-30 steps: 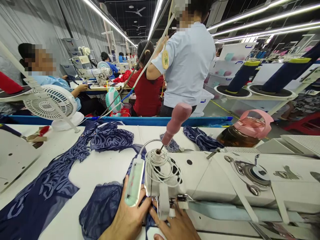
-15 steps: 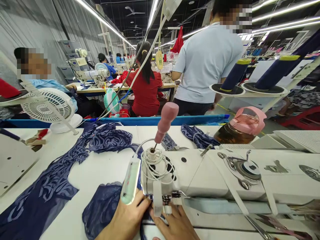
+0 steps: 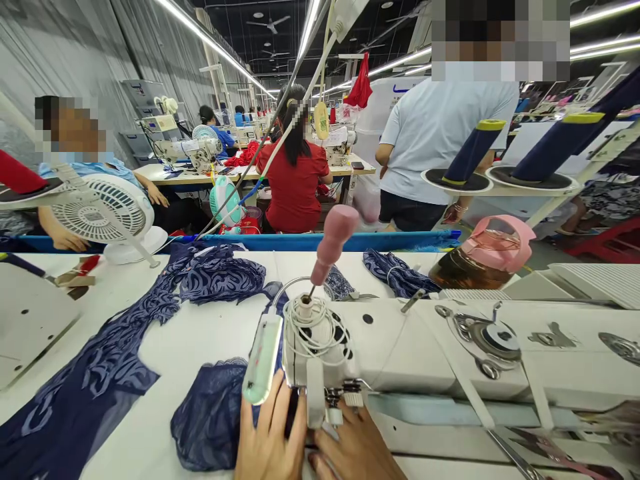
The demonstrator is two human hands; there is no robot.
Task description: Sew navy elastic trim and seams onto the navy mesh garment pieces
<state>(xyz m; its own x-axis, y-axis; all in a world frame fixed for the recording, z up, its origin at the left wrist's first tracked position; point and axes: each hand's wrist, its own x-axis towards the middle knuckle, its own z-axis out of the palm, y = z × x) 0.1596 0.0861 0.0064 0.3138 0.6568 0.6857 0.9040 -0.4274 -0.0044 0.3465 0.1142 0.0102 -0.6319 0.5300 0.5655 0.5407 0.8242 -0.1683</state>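
A white sewing machine (image 3: 440,360) runs across the table in front of me, its head at the centre. My left hand (image 3: 270,440) lies flat on navy lace fabric (image 3: 210,420) just left of the needle, under the machine's pale green lamp (image 3: 263,360). My right hand (image 3: 355,450) presses down beside it, right of the presser foot (image 3: 327,407). The fabric under the needle is hidden by both hands. A pink-handled tool (image 3: 333,243) stands up from the machine's top.
More navy lace (image 3: 100,360) trails across the white table to the left. A small white fan (image 3: 100,213) stands at the back left, a pink-lidded jug (image 3: 485,253) at the back right. Navy thread cones (image 3: 470,153) rise behind. Other workers sit and stand beyond.
My left hand has slid forward, its fingers now stretched up beside the needle. The standing person in the light blue shirt has walked to the right.
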